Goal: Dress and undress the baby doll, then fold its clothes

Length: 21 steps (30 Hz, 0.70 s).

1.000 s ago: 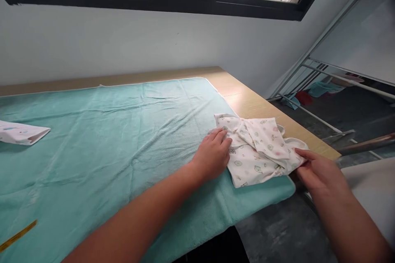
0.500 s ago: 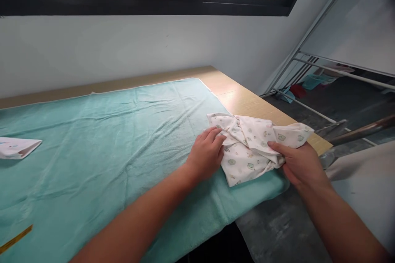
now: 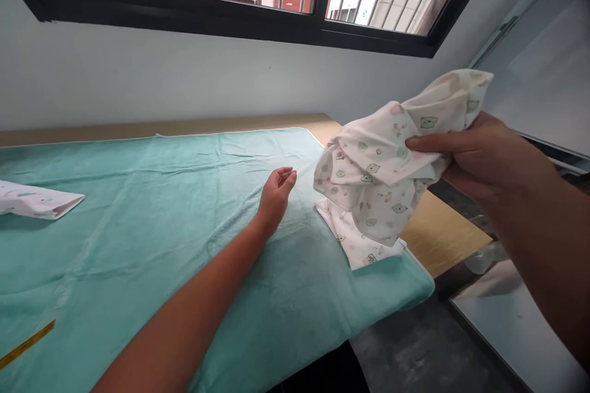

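Note:
My right hand point(image 3: 493, 163) grips a white cloth point(image 3: 382, 159) with small green bear prints, thumb on top and the other fingers hidden beneath. The cloth is raised and bunched, its lower edge hanging in loose folds; its exact kind I cannot tell. Under it, a second white printed cloth point(image 3: 354, 239) lies folded flat near the corner of the table, partly covered from view. Left of both, my left hand point(image 3: 275, 199) hovers over or rests on the turquoise blanket point(image 3: 161, 227), its fingers curled in with nothing visible in them.
The blanket covers most of a wooden table point(image 3: 456, 239), whose right corner shows bare wood. Another folded white cloth point(image 3: 46, 199) lies at the far left. A yellow strip point(image 3: 27, 344) is at the lower left. Behind stand a wall and a barred window point(image 3: 276, 24).
My right hand has lifted the upper printed cloth up off the table, exposing the folded one beneath. My left hand has let go of the cloth and drawn left, its fingers curling in.

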Tool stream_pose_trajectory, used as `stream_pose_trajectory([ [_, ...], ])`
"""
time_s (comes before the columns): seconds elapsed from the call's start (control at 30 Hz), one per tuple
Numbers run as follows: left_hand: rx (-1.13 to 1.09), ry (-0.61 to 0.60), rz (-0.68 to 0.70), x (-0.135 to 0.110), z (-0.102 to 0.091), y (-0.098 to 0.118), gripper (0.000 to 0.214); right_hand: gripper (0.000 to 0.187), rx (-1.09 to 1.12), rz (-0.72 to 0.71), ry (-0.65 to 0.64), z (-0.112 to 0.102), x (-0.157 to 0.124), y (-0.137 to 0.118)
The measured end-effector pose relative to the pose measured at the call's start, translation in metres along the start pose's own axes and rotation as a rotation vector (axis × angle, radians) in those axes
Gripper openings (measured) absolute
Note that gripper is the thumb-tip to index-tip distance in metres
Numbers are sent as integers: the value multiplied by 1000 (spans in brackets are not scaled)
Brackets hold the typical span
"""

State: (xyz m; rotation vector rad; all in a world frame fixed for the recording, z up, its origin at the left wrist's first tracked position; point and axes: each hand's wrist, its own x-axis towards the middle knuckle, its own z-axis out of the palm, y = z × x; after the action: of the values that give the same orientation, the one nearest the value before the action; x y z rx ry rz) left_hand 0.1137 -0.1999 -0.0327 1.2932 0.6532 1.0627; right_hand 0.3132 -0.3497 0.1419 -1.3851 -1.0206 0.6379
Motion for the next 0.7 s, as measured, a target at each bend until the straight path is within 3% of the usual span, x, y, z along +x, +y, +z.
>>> stream_pose_trajectory([
  [0.07, -112, -113, -85, 10, -16, 11, 47, 30, 13, 23, -147, 17, 11, -12],
  [0.17, -216, -376, -199, 18, -47, 30, 72, 40, 71, 80, -323, 46, 28, -18],
  [0.27, -251, -489, -239, 20, -76, 46, 82, 46, 106, 155, -490, 77, 47, -9],
  [0.47, -250, -501, -207, 23, -120, 78, 49, 48, 175, 235, -703, 133, 82, 29],
  [0.7, -307, -227, -200, 24, -181, 96, 53, 55, 233, 283, -859, 206, 132, 68],
])
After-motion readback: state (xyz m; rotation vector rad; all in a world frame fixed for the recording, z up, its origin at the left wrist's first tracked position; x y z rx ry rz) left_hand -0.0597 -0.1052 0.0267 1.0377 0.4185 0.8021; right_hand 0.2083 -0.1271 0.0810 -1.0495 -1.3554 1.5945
